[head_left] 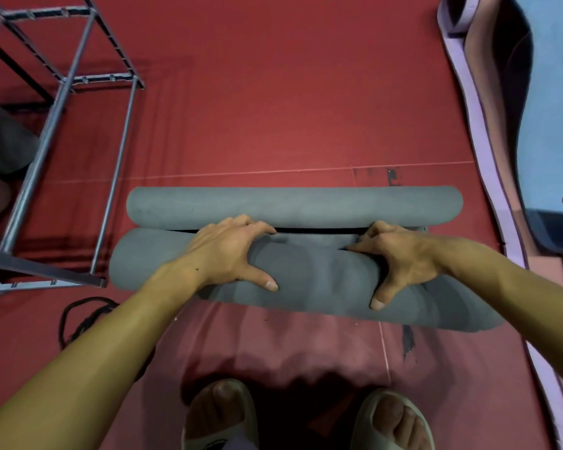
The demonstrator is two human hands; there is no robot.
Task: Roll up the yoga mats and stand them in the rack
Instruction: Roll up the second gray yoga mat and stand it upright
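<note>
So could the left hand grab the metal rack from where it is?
Probably, but not right now. The left hand is busy gripping the grey mat. The rack stands just to its left with bare floor between, so nothing blocks it.

Single head-worn wide-angle view, looks steeply down at red floor (290, 92) from standing height. Own feet in sandals (221, 417) at bottom edge, forearms enter from lower corners, hands close at frame centre. Metal rack (62, 89) upper left, flat mat (501, 157) upper right. Straight lines bow at edges. No second view.
</note>
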